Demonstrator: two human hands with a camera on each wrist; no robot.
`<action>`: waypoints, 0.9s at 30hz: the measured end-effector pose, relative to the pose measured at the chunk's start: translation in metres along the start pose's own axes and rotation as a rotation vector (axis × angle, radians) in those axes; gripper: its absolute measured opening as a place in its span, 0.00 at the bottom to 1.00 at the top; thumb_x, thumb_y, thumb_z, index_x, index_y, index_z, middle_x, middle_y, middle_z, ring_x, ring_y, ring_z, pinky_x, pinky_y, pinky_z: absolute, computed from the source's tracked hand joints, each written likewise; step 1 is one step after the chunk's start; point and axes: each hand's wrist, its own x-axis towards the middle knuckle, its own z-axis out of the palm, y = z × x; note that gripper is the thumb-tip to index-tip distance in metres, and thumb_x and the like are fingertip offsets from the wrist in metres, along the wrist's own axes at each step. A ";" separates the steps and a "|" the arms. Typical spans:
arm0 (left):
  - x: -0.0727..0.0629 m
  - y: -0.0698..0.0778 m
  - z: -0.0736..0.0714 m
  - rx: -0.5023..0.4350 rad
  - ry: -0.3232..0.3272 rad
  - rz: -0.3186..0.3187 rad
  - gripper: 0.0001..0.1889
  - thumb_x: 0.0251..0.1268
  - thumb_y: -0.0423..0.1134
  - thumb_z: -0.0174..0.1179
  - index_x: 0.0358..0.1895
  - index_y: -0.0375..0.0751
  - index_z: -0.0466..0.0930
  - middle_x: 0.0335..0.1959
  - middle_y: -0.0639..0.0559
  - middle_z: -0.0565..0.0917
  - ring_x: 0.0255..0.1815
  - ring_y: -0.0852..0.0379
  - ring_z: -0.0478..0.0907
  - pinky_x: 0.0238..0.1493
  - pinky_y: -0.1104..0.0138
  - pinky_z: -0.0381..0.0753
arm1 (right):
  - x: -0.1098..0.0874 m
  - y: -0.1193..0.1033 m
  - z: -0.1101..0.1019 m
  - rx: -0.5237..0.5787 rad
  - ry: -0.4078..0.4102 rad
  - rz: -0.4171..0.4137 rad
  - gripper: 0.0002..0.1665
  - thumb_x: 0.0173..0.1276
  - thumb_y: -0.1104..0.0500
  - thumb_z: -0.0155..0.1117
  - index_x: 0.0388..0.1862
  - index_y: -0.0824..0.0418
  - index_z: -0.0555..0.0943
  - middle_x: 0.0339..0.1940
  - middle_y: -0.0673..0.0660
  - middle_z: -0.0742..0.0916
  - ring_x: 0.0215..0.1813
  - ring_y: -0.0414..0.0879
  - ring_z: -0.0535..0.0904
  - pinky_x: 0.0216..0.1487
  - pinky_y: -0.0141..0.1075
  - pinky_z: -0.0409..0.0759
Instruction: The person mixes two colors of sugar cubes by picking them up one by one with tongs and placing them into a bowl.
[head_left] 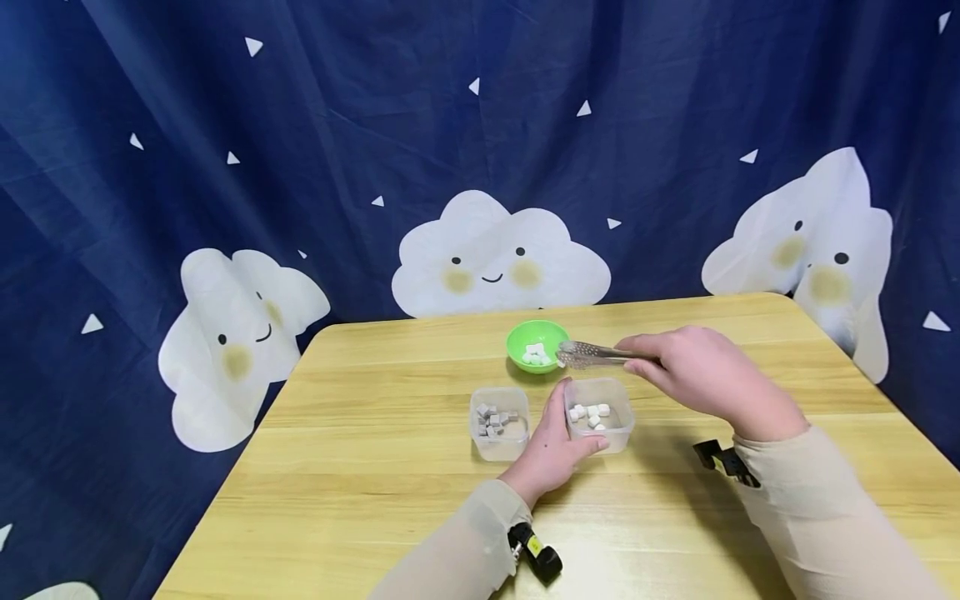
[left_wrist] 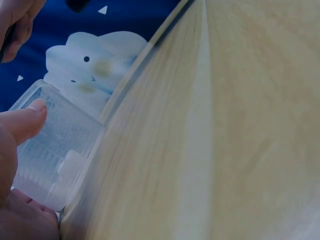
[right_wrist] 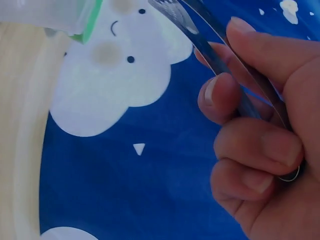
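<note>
My left hand [head_left: 552, 448] holds a clear square plastic container [head_left: 618, 440] by its left side, thumb across the front wall. Several white cubes [head_left: 596, 412] lie inside it. In the left wrist view the thumb presses the container's wall [left_wrist: 65, 120]. My right hand [head_left: 693, 371] grips metal tongs [head_left: 600, 353] with perforated ends, fingers curled round the handles in the right wrist view. The tong ends point left and overlap the right rim of a green bowl [head_left: 517, 356] in the head view. More white cubes [head_left: 536, 355] sit in the bowl.
A second clear container [head_left: 501, 452] with several grey cubes [head_left: 492, 420] stands left of my left hand. All rest on a wooden table [head_left: 360, 433]. A dark blue curtain [head_left: 337, 125] with cloud faces hangs behind the table's far edge.
</note>
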 end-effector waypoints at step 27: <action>-0.001 0.002 0.000 -0.012 0.004 -0.019 0.56 0.57 0.49 0.75 0.82 0.63 0.43 0.80 0.55 0.56 0.75 0.56 0.58 0.76 0.55 0.54 | 0.013 0.003 0.048 -0.060 0.049 0.233 0.15 0.70 0.52 0.68 0.53 0.52 0.86 0.39 0.57 0.90 0.32 0.60 0.85 0.25 0.56 0.78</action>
